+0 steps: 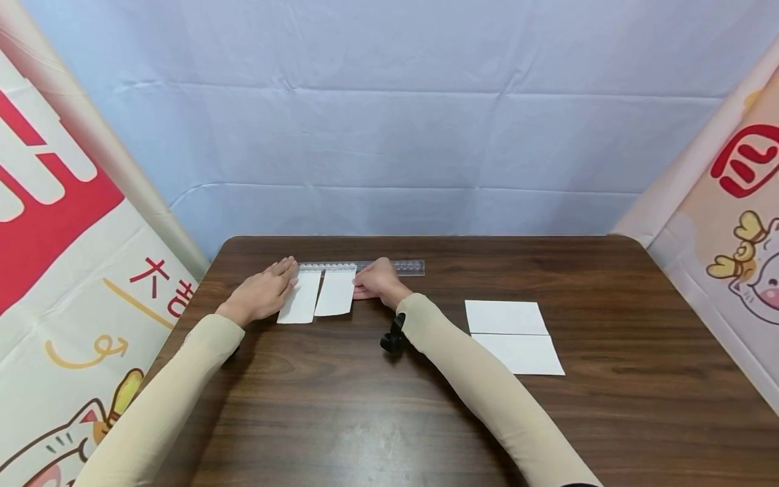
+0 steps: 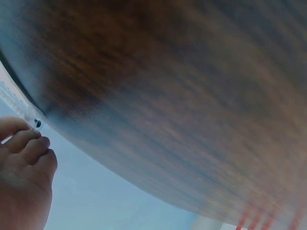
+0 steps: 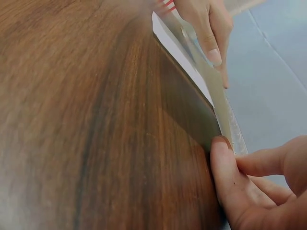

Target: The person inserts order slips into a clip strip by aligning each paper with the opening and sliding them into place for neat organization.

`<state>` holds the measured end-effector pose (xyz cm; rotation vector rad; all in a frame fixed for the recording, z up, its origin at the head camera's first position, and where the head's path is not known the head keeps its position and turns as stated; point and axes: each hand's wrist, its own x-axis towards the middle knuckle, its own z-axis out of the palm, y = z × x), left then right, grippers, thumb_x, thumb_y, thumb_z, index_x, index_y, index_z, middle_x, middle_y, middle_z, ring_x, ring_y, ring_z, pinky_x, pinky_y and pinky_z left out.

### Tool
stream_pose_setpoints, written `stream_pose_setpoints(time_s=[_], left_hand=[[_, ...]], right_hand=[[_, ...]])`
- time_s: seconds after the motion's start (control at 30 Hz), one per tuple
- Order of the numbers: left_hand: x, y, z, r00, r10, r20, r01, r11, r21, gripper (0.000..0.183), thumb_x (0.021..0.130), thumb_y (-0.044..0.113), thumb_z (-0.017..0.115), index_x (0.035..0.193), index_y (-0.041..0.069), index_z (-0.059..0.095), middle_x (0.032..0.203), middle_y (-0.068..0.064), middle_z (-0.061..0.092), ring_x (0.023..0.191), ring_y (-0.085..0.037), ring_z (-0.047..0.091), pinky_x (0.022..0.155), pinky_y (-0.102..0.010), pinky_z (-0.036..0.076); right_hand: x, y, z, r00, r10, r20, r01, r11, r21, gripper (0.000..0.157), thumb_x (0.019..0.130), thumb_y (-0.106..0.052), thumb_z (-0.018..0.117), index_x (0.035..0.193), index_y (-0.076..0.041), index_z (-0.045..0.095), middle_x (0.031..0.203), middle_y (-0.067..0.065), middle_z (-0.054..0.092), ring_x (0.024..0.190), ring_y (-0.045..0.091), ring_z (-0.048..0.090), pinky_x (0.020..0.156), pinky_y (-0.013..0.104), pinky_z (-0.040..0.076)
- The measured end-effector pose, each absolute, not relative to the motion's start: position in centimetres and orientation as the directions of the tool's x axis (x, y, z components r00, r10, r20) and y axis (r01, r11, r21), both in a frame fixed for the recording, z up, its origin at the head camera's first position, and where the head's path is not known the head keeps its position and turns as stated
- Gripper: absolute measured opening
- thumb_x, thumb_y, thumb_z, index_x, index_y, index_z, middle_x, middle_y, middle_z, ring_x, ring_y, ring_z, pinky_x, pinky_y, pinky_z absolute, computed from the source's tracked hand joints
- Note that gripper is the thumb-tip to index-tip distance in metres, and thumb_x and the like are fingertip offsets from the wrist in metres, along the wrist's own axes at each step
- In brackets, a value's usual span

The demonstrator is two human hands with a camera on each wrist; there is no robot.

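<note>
The right hand's [image 1: 380,279] fingers close narrowly on the edge of the right card [image 1: 337,294], left of the frame's centre; the left hand [image 1: 264,291] lies with its fingers fairly straight over the outer edge of the left card [image 1: 298,301]. Both cards stand side by side with a thin gap between them, their tops meeting the clear ruler [image 1: 409,267], and two loose cards [image 1: 506,318] lie on the bench [image 1: 365,406] at right of centre, long edges together. The work looks part-way: two cards are set along the ruler, seemingly in need of some adjusting, while the loose cards lie apart from it. The right wrist view shows thumb and finger meeting at the card's edge, lower right, which the head view half hides; the left wrist view shows the ruler's holed end by the left fingertips, at far left, but no loose cards. Whether the left fingers pinch anything underneath, I cannot tell.
</note>
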<state>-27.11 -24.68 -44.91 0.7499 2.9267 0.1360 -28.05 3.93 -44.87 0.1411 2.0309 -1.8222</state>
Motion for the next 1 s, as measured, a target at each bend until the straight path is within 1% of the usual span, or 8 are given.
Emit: stream_pose_setpoints(time_s=[0.13, 0.3, 0.43, 0.6, 0.8, 0.9, 1.0], left_hand=[[-27.14, -24.81, -44.94, -0.869, 0.485, -0.094, 0.475, 0.873, 0.112, 0.06, 0.117, 0.031, 0.031, 0.164, -0.006, 0.026, 0.173, -0.026, 0.022, 0.162, -0.043, 0.022, 0.131, -0.058, 0.027], [-27.15, -24.83, -44.99, -0.867, 0.49, -0.095, 0.479, 0.87, 0.113, 0.06, 0.117, 0.031, 0.031, 0.164, -0.006, 0.026, 0.173, -0.026, 0.022, 0.162, -0.043, 0.022, 0.131, -0.058, 0.026], [-27.13, -24.76, -45.01, -0.866, 0.491, -0.092, 0.479, 0.869, 0.123, 0.06, 0.117, 0.032, 0.031, 0.164, -0.005, 0.026, 0.174, -0.025, 0.022, 0.162, -0.042, 0.023, 0.132, -0.057, 0.026], [-27.15, -24.82, -45.05, -0.869, 0.486, -0.091, 0.476, 0.872, 0.113, 0.06, 0.117, 0.032, 0.032, 0.164, -0.005, 0.026, 0.174, -0.025, 0.022, 0.162, -0.042, 0.023, 0.131, -0.057, 0.027], [-27.18, -24.98, -45.05, -0.869, 0.485, -0.097, 0.475, 0.873, 0.111, 0.06, 0.117, 0.032, 0.031, 0.165, -0.005, 0.025, 0.174, -0.025, 0.021, 0.162, -0.043, 0.022, 0.131, -0.058, 0.026], [-27.18, -24.95, -45.08, -0.869, 0.486, -0.094, 0.476, 0.872, 0.112, 0.06, 0.117, 0.031, 0.031, 0.164, -0.005, 0.026, 0.174, -0.025, 0.021, 0.162, -0.043, 0.023, 0.131, -0.057, 0.026], [-27.2, -24.89, -45.11, -0.868, 0.487, -0.091, 0.478, 0.872, 0.109, 0.06, 0.117, 0.031, 0.031, 0.164, -0.006, 0.026, 0.173, -0.026, 0.022, 0.162, -0.043, 0.023, 0.131, -0.057, 0.026]], right_hand=[[-28.16, 3.53, -44.82, -0.91, -0.193, -0.367, 0.347, 0.133, -0.929, 0.025, 0.099, 0.005, 0.066, 0.121, 0.016, 0.068, 0.106, 0.029, 0.077, 0.063, 0.014, 0.074, 0.072, 0.032, 0.068], [-28.18, 3.21, -44.66, -0.904, -0.202, -0.376, 0.354, 0.136, -0.925, 0.025, 0.1, 0.005, 0.065, 0.122, 0.015, 0.067, 0.112, 0.031, 0.075, 0.066, 0.014, 0.076, 0.074, 0.032, 0.068], [-28.14, 3.08, -44.57, -0.905, -0.199, -0.376, 0.353, 0.141, -0.925, 0.024, 0.1, 0.005, 0.065, 0.121, 0.015, 0.068, 0.112, 0.031, 0.075, 0.068, 0.016, 0.078, 0.074, 0.031, 0.067], [-28.17, 2.97, -44.56, -0.909, -0.198, -0.367, 0.344, 0.142, -0.928, 0.023, 0.099, 0.006, 0.065, 0.12, 0.016, 0.068, 0.11, 0.03, 0.076, 0.065, 0.014, 0.076, 0.073, 0.031, 0.067], [-28.25, 2.89, -44.55, -0.906, -0.206, -0.371, 0.347, 0.143, -0.927, 0.024, 0.099, 0.006, 0.064, 0.121, 0.016, 0.067, 0.114, 0.033, 0.074, 0.062, 0.013, 0.074, 0.073, 0.031, 0.067], [-28.27, 2.9, -44.6, -0.905, -0.202, -0.374, 0.35, 0.145, -0.926, 0.024, 0.099, 0.006, 0.064, 0.12, 0.016, 0.068, 0.112, 0.032, 0.075, 0.061, 0.013, 0.074, 0.072, 0.031, 0.067], [-28.29, 2.88, -44.65, -0.908, -0.192, -0.373, 0.349, 0.147, -0.925, 0.021, 0.099, 0.005, 0.065, 0.118, 0.015, 0.069, 0.104, 0.028, 0.077, 0.061, 0.013, 0.074, 0.071, 0.03, 0.067]])
